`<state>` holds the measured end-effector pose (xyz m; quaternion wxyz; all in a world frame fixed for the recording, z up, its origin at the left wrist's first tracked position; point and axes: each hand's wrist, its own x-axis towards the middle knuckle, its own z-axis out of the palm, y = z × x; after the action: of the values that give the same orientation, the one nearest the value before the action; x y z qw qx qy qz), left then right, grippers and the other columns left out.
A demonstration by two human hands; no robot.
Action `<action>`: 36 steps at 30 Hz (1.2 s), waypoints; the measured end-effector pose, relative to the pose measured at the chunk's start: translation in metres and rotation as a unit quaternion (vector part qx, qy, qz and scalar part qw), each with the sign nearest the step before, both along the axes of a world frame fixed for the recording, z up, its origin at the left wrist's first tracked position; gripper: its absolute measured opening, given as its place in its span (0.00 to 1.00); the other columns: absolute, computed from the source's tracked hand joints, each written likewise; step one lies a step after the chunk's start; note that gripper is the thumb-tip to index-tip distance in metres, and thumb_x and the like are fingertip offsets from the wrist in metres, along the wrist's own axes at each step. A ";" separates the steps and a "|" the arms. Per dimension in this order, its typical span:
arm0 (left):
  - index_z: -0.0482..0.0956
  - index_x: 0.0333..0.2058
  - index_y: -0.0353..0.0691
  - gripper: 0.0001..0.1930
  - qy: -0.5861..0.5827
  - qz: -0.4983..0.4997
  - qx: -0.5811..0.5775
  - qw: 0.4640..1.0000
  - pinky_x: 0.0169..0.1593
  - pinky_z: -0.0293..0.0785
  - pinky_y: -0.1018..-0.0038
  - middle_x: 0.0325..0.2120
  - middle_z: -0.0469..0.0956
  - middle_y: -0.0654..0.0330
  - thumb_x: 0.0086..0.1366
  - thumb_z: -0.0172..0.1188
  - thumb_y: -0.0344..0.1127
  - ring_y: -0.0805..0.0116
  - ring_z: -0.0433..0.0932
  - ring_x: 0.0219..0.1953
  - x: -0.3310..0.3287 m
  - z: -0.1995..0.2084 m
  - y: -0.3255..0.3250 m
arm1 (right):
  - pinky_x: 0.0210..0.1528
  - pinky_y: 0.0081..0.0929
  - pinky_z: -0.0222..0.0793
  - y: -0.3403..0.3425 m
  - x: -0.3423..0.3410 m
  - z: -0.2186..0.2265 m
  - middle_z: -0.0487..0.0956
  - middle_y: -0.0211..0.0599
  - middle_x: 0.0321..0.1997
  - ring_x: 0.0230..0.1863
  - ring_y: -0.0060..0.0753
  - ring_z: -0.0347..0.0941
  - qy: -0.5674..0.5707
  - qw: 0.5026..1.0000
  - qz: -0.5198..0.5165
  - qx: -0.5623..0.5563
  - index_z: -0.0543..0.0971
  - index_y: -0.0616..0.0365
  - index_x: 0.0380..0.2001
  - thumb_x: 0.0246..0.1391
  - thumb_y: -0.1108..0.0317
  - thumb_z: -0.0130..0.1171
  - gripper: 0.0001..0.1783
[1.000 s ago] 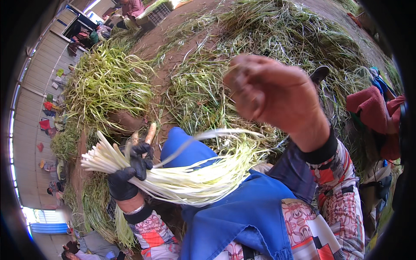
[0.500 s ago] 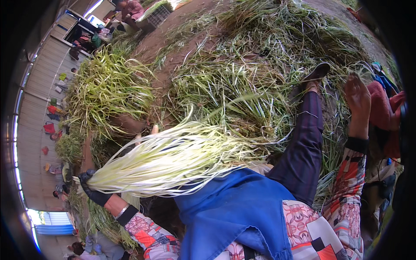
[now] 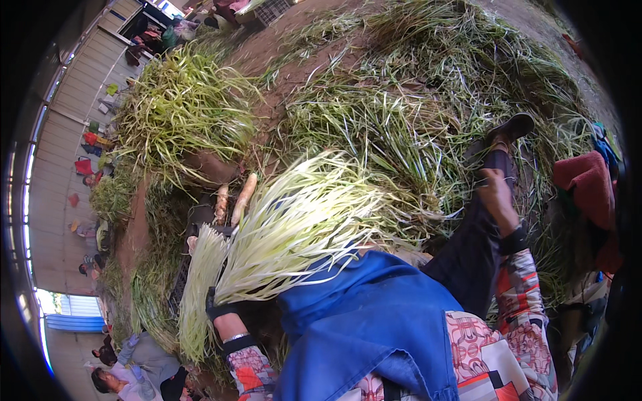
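Note:
My left hand (image 3: 214, 306), in a black glove, is closed round the base of a bunch of long pale yellow-green chive-like leaves (image 3: 301, 227). Its leaf tips fan out up and to the right, partly over the blue apron (image 3: 361, 314) on my lap. Just left of that hand lies another pale bundle (image 3: 200, 291), lined up straight, beside a dark crate (image 3: 179, 284). My bare right hand (image 3: 496, 194) is over my dark trouser leg (image 3: 461, 257), apart from the leaves; blur hides how its fingers are set.
Loose green leaves (image 3: 381, 127) spread widely ahead, with a tall heap (image 3: 184, 113) at far left. Two tan stick-like pieces (image 3: 244, 197) stand behind the bunch. Red cloth (image 3: 588, 180) hangs at right. Other people (image 3: 127, 377) sit along the left, near a pale panelled wall (image 3: 63, 167).
My left hand has moved right with the bunch, uncovering the straight bundle and the tan pieces. My right hand has swung left and down from beside the red cloth to over my leg.

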<state>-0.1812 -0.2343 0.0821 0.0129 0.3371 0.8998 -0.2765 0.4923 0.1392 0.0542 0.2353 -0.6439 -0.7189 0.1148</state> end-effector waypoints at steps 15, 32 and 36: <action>0.72 0.53 0.49 0.27 0.016 -0.123 -0.013 0.992 0.53 0.67 0.64 0.51 0.73 0.53 0.59 0.57 0.56 0.61 0.71 0.52 -0.007 -0.146 -0.083 | 0.31 0.33 0.74 -0.089 -0.218 0.112 0.76 0.34 0.34 0.30 0.40 0.77 0.270 0.864 0.420 0.063 0.80 0.54 0.33 0.47 0.74 0.63 0.08; 0.69 0.56 0.50 0.29 0.026 -0.206 -0.038 0.977 0.56 0.64 0.62 0.54 0.71 0.52 0.58 0.58 0.56 0.59 0.68 0.55 0.007 -0.210 -0.091 | 0.29 0.24 0.70 -0.079 -0.178 0.123 0.77 0.36 0.27 0.26 0.24 0.74 0.500 0.651 0.392 -0.416 0.74 0.63 0.32 0.53 0.71 0.59 0.07; 0.69 0.56 0.50 0.30 0.025 -0.220 -0.036 0.975 0.57 0.63 0.62 0.55 0.70 0.52 0.58 0.59 0.55 0.59 0.68 0.56 0.009 -0.221 -0.086 | 0.17 0.17 0.60 -0.072 -0.121 0.137 0.67 0.31 0.20 0.18 0.20 0.66 0.687 0.480 0.255 -0.482 0.69 0.59 0.27 0.48 0.72 0.60 0.08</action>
<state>-0.1722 -0.3206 -0.1390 -0.0592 0.5189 0.7933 -0.3129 0.3711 0.0667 0.1912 0.2676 -0.1599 -0.2927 0.9040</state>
